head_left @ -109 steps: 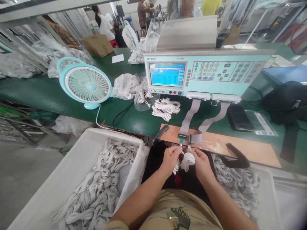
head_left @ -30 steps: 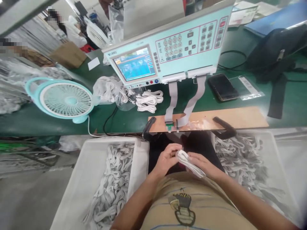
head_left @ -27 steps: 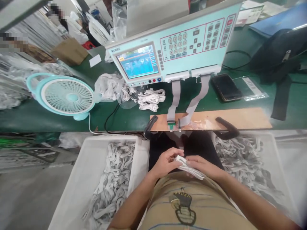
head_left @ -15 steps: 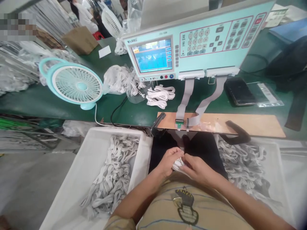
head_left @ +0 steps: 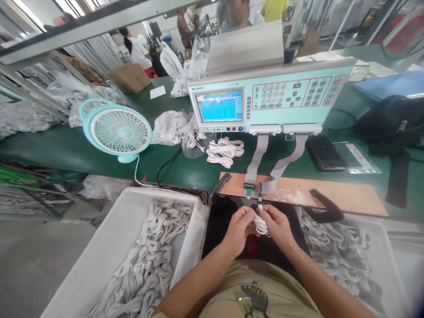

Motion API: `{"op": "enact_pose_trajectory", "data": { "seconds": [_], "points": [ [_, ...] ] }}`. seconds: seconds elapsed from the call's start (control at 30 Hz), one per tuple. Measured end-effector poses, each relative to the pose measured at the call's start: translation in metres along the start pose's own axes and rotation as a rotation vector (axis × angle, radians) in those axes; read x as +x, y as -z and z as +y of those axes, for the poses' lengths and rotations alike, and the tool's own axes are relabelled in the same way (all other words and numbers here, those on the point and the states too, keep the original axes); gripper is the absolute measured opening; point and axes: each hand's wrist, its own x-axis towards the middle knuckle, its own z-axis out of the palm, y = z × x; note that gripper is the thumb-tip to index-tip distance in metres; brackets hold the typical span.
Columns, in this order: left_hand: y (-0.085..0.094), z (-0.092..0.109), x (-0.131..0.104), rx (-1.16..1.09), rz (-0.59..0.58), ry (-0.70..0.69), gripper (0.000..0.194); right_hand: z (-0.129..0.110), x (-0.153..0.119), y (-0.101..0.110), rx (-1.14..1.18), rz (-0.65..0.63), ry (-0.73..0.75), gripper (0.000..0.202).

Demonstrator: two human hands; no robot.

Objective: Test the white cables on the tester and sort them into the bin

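Observation:
A coiled white cable (head_left: 261, 226) is between my two hands, just below the bench edge. My left hand (head_left: 239, 230) is closed with its fingertips on the left side of the coil. Its right side and upper end are gripped by my right hand (head_left: 278, 227). That upper end points at the right test connector (head_left: 260, 191) on the wooden board (head_left: 351, 198) and seems to meet it; whether it is plugged in I cannot tell. Beside it sits a small green connector (head_left: 249, 191). Grey ribbon cables (head_left: 257, 157) run from both connectors up to the light-blue tester (head_left: 285, 112), whose screen is lit.
White bins (head_left: 99, 238) with many coiled cables flank my lap. On the green bench (head_left: 185, 170) are a blue fan (head_left: 121, 132), a few cable bundles (head_left: 225, 152), a black phone (head_left: 326, 152) and bagged cables (head_left: 170, 126). A black clamp (head_left: 220, 190) grips the board's left end.
My hands have moved forward with the cable, from near my belly up to the connectors at the board's edge. The head view has tilted up, showing more of the room.

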Motion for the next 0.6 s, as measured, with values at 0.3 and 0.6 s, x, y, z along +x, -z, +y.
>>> {"op": "enact_pose_trajectory", "data": {
  "seconds": [0.3, 0.6],
  "points": [
    [0.016, -0.001, 0.014, 0.224, 0.079, -0.074, 0.027, -0.001, 0.011, 0.002, 0.198, 0.009, -0.104, 0.030],
    [0.029, 0.022, 0.029, 0.781, -0.010, -0.291, 0.029, -0.004, 0.013, -0.005, 0.489, 0.018, -0.339, 0.029]
  ]
}}
